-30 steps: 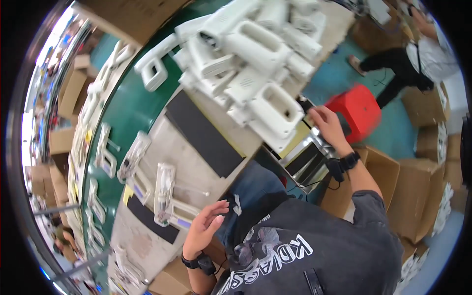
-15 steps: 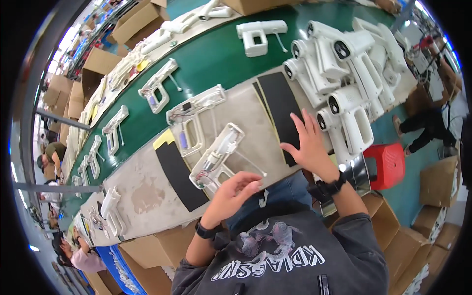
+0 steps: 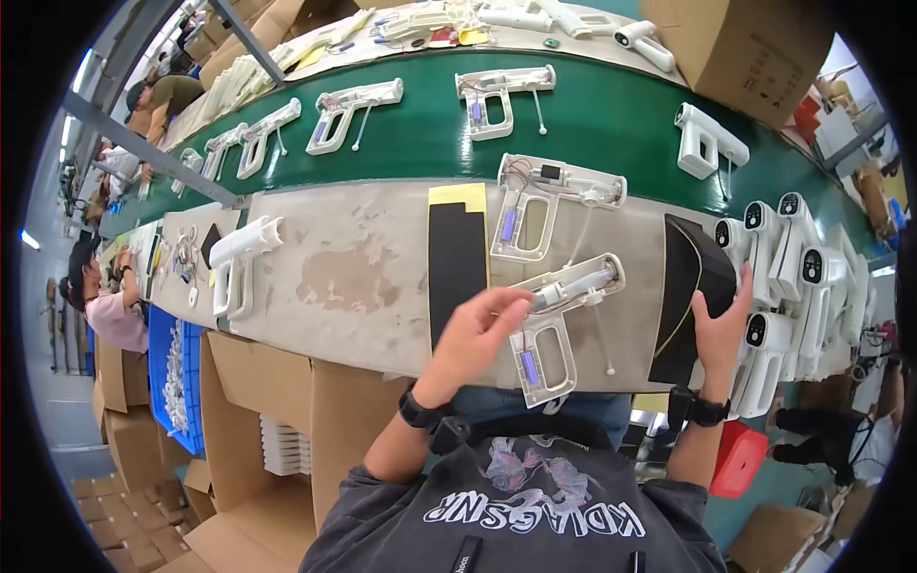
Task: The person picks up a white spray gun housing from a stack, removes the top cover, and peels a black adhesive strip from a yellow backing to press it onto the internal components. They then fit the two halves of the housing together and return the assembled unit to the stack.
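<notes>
In front of me an opened white gun-shaped housing [image 3: 544,346] lies on the bench, its motor, wires and purple cell exposed and a thin rod sticking out beside it. My left hand [image 3: 478,331] is at its upper left end, fingers half curled with the thumb a little apart; whether they touch it is unclear. A second opened housing [image 3: 516,229] lies just beyond. My right hand [image 3: 721,329] is open, fingers stretched, beside a bulging black pad [image 3: 695,286] and the nearest of several closed white gun-shaped devices [image 3: 764,334].
Another black pad [image 3: 458,272] with a yellow edge lies left of centre. A lone white housing [image 3: 244,258] rests further left. Several opened units stand along the green belt [image 3: 420,134]. Below the bench are cardboard boxes [image 3: 253,382], a blue crate [image 3: 191,382] and a red stool [image 3: 737,458].
My view has swung, so the bench contents appear further right. My left hand has come to the opened housing's upper end. The right-hand black pad now looks bulged beside my right hand.
</notes>
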`<state>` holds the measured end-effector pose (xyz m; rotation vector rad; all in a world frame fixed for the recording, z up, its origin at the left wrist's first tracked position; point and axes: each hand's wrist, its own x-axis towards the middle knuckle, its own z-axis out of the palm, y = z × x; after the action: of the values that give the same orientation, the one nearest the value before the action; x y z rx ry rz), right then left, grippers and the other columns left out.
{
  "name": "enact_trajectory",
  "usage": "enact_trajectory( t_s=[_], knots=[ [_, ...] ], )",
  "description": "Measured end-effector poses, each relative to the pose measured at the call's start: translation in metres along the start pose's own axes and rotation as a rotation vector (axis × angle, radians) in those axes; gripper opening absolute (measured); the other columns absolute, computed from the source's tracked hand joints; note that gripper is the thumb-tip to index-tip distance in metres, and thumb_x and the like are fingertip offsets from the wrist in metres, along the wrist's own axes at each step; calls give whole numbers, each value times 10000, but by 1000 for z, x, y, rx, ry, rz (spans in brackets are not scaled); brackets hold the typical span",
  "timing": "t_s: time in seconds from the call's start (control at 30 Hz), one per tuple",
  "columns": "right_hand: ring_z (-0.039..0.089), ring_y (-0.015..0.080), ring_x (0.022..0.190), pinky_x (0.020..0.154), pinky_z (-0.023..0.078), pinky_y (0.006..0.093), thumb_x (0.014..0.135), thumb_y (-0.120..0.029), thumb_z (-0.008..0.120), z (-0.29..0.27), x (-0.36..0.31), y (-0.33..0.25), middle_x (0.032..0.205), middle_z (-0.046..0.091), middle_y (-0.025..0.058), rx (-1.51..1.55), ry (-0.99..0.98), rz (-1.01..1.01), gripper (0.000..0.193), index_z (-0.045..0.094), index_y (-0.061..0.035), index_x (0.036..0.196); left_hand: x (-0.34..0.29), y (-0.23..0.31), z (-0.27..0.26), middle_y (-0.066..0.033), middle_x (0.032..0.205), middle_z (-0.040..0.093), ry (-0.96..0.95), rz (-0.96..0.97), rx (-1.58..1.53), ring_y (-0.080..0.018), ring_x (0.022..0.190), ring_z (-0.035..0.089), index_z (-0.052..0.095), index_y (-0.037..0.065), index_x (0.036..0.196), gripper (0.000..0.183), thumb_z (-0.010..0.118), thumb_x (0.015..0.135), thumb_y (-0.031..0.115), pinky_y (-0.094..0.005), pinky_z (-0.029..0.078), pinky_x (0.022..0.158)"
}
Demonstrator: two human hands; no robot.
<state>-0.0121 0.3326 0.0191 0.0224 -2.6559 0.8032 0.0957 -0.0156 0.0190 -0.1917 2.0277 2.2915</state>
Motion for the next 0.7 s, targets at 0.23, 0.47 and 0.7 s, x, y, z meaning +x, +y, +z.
enact_trajectory(
  t_s=[0.23, 0.47, 0.7],
  knots=[
    [421, 333, 1402, 1135, 350, 441, 746, -239, 807, -88, -26, -86, 1601, 350, 187, 329, -405, -435, 961, 323, -29, 1549, 19, 30, 73, -56, 1164, 687, -310, -115, -100, -136, 1084, 622, 615, -9, 1281, 429, 523, 1076, 357, -301, 497, 943],
    [537, 357, 1265, 1029, 481, 396, 776, -170, 866, -96, -47, -96, 1547, 386, 218, 649, -881, -321, 927, 357, -31, 1538, -15, 77, 70, -73, 1234, 662, -179, -141, -411, -159, 1102, 631, 573, -27, 1326, 407, 689, 943, 51, -291, 520, 914],
    [637, 280, 1034, 862, 531, 382, 865, -87, 777, -58, -27, -133, 1166, 654, 106, 645, -568, -626, 395, 696, -71, 1251, -52, 86, 33, -84, 1275, 642, -420, -366, -207, -151, 1145, 617, 522, -21, 1390, 464, 671, 957, 54, -307, 516, 971]
  ],
)
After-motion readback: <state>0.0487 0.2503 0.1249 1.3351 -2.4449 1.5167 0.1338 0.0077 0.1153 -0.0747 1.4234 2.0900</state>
